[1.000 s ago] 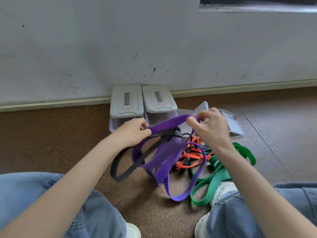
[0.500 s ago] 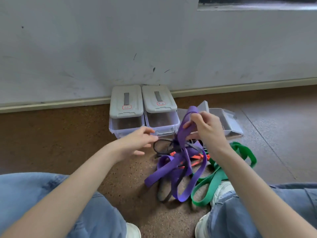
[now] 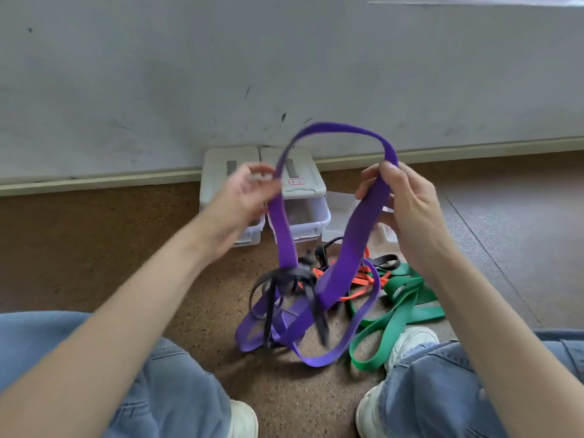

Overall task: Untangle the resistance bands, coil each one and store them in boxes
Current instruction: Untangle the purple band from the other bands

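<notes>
A wide purple band (image 3: pixel 360 229) arches up between my hands in front of the wall. My right hand (image 3: pixel 401 203) grips its right strand between thumb and fingers. My left hand (image 3: pixel 246 194) is blurred and pinches the left strand at its edge. Lower down, a thin black band (image 3: pixel 284 276) is wound around the purple one, and both trail onto the floor. An orange band (image 3: pixel 360 281) and a green band (image 3: pixel 398 311) lie tangled on the floor to the right.
Two lidded grey boxes (image 3: pixel 230 159) (image 3: pixel 305 188) stand against the wall behind my hands. An open clear box (image 3: pixel 339 210) sits to their right. My knees in jeans and white shoes (image 3: pixel 410 339) frame the pile on the brown floor.
My right hand lifted the purple band higher into a tall arch. My left hand, empty half a second ago, rose and took hold of the left strand. The black band dropped lower.
</notes>
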